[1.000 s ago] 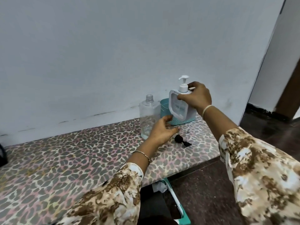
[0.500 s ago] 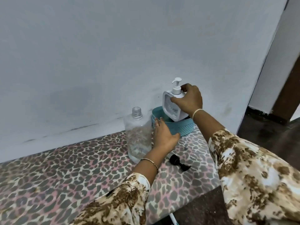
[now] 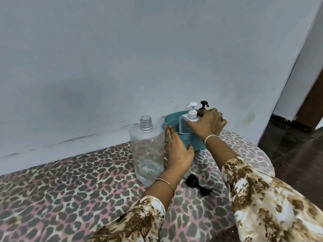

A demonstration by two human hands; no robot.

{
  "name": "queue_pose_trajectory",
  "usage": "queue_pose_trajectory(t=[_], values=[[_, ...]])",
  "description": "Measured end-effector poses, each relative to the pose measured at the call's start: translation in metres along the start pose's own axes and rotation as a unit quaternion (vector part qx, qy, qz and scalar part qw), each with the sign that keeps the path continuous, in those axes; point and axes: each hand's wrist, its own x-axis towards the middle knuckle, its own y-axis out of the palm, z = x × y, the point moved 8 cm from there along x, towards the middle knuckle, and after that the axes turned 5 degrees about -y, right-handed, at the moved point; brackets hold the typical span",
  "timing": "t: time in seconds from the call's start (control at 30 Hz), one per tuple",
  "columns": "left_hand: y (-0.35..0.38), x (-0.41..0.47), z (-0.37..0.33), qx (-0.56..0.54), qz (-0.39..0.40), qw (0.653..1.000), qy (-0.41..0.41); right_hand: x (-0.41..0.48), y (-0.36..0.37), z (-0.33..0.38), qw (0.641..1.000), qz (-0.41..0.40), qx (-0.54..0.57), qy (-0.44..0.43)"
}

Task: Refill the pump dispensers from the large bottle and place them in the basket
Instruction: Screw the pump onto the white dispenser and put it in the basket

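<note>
- Head view, the hold: the right hand (image 3: 208,125) grips the white pump dispenser (image 3: 185,124) by its shoulder, with fingers curled over the top beside the pump neck. A top grip like this probably lets the body go straight down past the rim of the basket (image 3: 195,144).
- Head view, the brace: the left hand (image 3: 178,151) lies against the basket's left wall, fingers straight and thumb across the front. It holds nothing and seems there to keep the light basket from sliding.
- Head view, position: the dispenser's lower body is already inside the basket, at its front left. Whether its base touches the bottom is hidden by the wall.
- Head view, direction: the dispenser stands upright with its long axis vertical, and its nozzle points left, out over the basket's left rim.
- Head view, neighbours: a black pump (image 3: 204,104) rises at the basket's back right, its body hidden behind the right hand.
- Head view, outside the basket: the large bottle (image 3: 148,151) stands uncapped just left of it, nearly empty. A loose black pump head (image 3: 197,185) lies on its side in front of the basket.
</note>
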Motion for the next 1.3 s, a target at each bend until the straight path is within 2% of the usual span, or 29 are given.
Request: queue_pose_trajectory(t=[0.23,0.9,1.0,1.17,1.3], values=[[0.001,-0.002,0.0,-0.007,0.007,1.0,0.002,-0.001,-0.002,0.007,0.999,-0.011,-0.039,-0.004],[-0.003,-0.005,-0.003,0.011,0.044,0.999,-0.009,-0.005,0.007,-0.013,0.999,0.019,-0.023,0.028],[-0.009,-0.007,-0.009,-0.009,0.048,0.999,-0.01,-0.018,0.0,-0.016,0.999,0.01,0.01,0.045],[-0.016,-0.03,-0.027,-0.031,0.062,0.997,0.041,-0.051,-0.022,-0.019,0.992,-0.022,0.09,0.082],[-0.032,-0.065,-0.03,-0.127,0.035,0.99,0.045,-0.089,-0.037,-0.017,0.983,-0.017,0.166,0.08]])
